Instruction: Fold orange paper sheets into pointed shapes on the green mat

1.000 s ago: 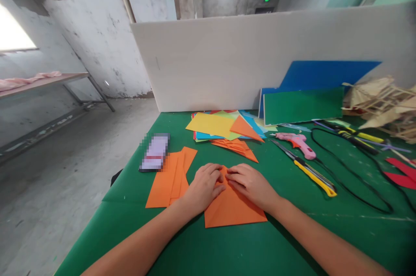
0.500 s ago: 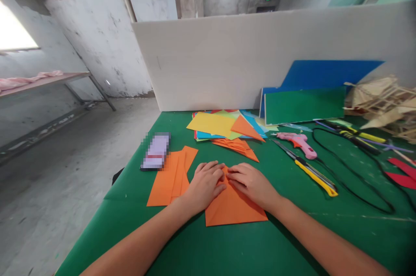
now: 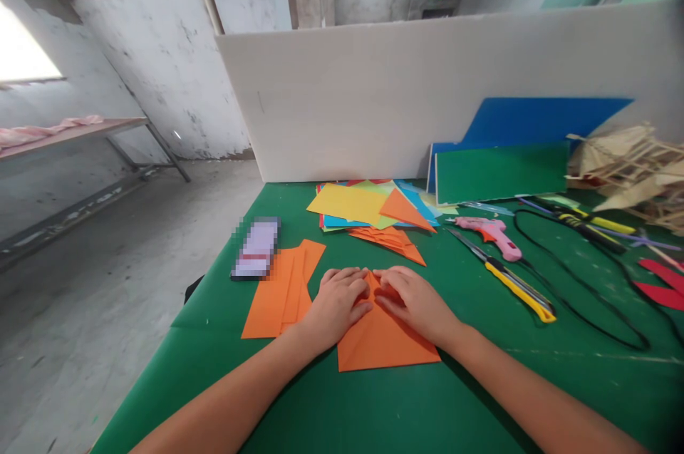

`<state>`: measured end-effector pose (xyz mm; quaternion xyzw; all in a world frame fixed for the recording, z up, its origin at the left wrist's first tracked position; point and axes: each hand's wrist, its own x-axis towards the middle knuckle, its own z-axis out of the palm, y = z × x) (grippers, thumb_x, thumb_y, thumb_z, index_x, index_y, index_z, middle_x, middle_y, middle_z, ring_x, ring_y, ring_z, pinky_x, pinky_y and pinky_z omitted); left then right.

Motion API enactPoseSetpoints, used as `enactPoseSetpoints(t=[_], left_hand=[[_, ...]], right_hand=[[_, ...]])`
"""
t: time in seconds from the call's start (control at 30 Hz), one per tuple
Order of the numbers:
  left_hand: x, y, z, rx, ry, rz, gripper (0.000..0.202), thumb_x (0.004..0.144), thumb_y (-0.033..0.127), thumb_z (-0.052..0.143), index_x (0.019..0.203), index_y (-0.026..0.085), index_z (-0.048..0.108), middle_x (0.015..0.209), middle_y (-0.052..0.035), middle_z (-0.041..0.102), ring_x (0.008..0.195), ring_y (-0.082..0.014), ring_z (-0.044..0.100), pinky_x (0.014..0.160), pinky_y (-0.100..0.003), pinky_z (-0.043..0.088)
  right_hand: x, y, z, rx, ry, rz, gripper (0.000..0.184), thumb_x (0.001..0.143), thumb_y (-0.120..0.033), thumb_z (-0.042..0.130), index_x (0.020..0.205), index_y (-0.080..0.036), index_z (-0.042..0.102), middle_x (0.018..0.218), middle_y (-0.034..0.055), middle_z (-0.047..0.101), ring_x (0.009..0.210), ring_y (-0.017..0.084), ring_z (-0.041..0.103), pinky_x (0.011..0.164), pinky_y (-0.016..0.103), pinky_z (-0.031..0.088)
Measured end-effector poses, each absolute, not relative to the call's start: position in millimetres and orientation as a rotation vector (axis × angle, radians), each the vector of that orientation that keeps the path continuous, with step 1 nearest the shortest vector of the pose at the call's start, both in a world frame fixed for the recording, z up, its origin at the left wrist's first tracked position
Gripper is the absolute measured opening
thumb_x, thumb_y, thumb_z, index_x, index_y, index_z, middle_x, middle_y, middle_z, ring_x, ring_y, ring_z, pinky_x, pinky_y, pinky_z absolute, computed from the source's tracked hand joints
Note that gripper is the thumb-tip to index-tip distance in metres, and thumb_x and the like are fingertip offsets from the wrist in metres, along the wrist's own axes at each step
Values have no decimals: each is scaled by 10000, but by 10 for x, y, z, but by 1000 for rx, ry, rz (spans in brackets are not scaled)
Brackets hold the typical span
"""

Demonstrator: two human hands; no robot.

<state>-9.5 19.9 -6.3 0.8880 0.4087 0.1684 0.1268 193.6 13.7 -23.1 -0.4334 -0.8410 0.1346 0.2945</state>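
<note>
A folded sheet of orange paper [image 3: 388,345] lies on the green table, its wide edge toward me and its narrow top between my hands. My left hand [image 3: 342,302] presses on its upper left side, fingers bent and closed on the paper near the tip. On the upper right side, my right hand [image 3: 417,302] has its fingers curled, thumb and fingertips at the paper's fold. Both sets of fingertips nearly meet at the top and partly hide it. Left of my left hand are flat orange sheets [image 3: 267,306]; beyond both hands sits a pile of folded orange pieces [image 3: 392,242].
A phone [image 3: 259,247] lies at the left. Coloured paper [image 3: 347,203] is stacked behind. At right are a pink glue gun [image 3: 494,234] with a black cord, a yellow utility knife [image 3: 516,290] and red pieces [image 3: 660,296]. A white board [image 3: 342,105] stands across the back.
My right fingers have shifted slightly and curled more at the top of the orange paper. My left hand and the paper stay almost in place.
</note>
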Motion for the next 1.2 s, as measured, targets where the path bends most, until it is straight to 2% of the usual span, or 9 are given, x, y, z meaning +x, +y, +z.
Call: enactPoseSetpoints(t=[0.17, 0.3, 0.47, 0.6, 0.77, 0.93, 1.2], left_hand=[[-96, 202, -75, 2588, 1180, 490, 74, 870, 285, 592, 900, 218, 586, 1303, -52, 583, 1287, -243, 442, 1022, -452, 325], [-82, 194, -59, 2619, 1200, 443, 74, 884, 282, 575, 895, 210, 581, 1336, -64, 555, 1306, -249, 421, 1028, -468, 312], [-67, 187, -41, 2687, 1200, 401, 86, 910, 276, 534, 913, 205, 581, 1338, -76, 550, 1308, -248, 413, 1033, -470, 298], [-67, 186, -49, 2732, 1211, 431, 92, 904, 295, 548, 917, 207, 574, 1288, -67, 570, 1280, -250, 421, 1002, -453, 312], [-63, 181, -29, 2752, 1231, 478, 96, 894, 310, 559, 911, 217, 579, 1132, -52, 584, 1115, -237, 502, 931, -414, 356], [-60, 186, -25, 2791, 1217, 462, 101, 890, 309, 567, 927, 216, 576, 1118, -59, 582, 1119, -251, 489, 937, -426, 352], [-41, 173, -20, 2782, 1209, 443, 104, 898, 302, 558, 902, 199, 572, 1059, -58, 605, 1075, -244, 515, 915, -413, 368]], right_hand=[[1940, 137, -222, -1111, -2250, 359, 14, 901, -228, 547, 902, -213, 545, 1025, 86, 633, 1019, 226, 593, 838, 371, 517], [1938, 148, -252, -1067, -2320, 266, 104, 933, -233, 485, 968, -200, 578, 973, 98, 637, 988, 242, 600, 806, 394, 533], [1925, 158, -275, -1072, -2427, 104, 217, 942, -196, 463, 1127, -146, 564, 1004, 133, 634, 991, 251, 580, 810, 398, 543], [1907, 160, -271, -1038, -2512, -5, 195, 944, -174, 447, 1076, -136, 587, 1054, 137, 638, 997, 259, 564, 820, 417, 542], [1905, 167, -294, -1013, -2556, -46, 232, 929, -123, 436, 1115, -146, 573, 1178, 137, 613, 1038, 261, 542, 850, 425, 530], [1899, 161, -297, -1066, -2559, -17, 243, 914, -95, 428, 1088, -145, 589, 1245, 142, 586, 1054, 261, 530, 853, 426, 517], [1883, 153, -274, -1052, -2555, -44, 250, 911, -98, 440, 1108, -146, 586, 1177, 127, 623, 997, 256, 534, 845, 429, 505]])
